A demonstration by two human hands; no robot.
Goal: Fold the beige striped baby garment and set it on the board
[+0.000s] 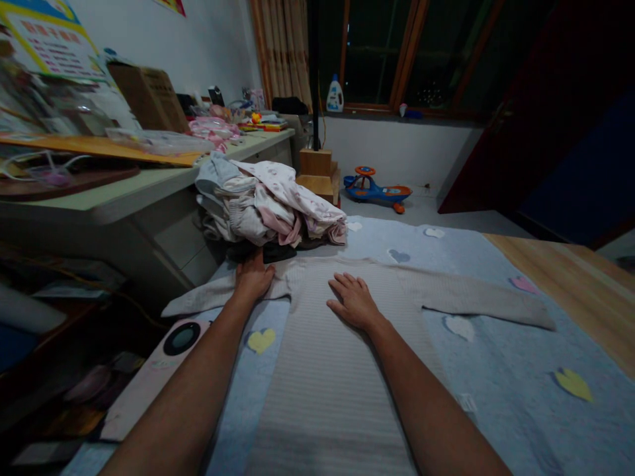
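Observation:
A light grey striped long-sleeved shirt [342, 383] lies spread out flat, its sleeves stretched to both sides. My left hand [254, 276] rests on the left sleeve near the shoulder, its fingers reaching to the edge of a clothes pile [268, 205]. On the upper body of the shirt lies my right hand [353, 301], palm down with the fingers stretched. Neither hand grips anything that I can see. Beneath the shirt is a blue blanket [516, 390] with heart patterns. Beside my left forearm lies a pale pink item with a dark round patch [143, 383].
A cluttered desk [109, 208] runs along the left, with a cardboard box [149, 99] on it. A blue and orange ride-on toy [377, 192] stands on the floor beyond the blanket. A detergent bottle [335, 94] is on the windowsill. Wooden boards [570, 271] show at the right.

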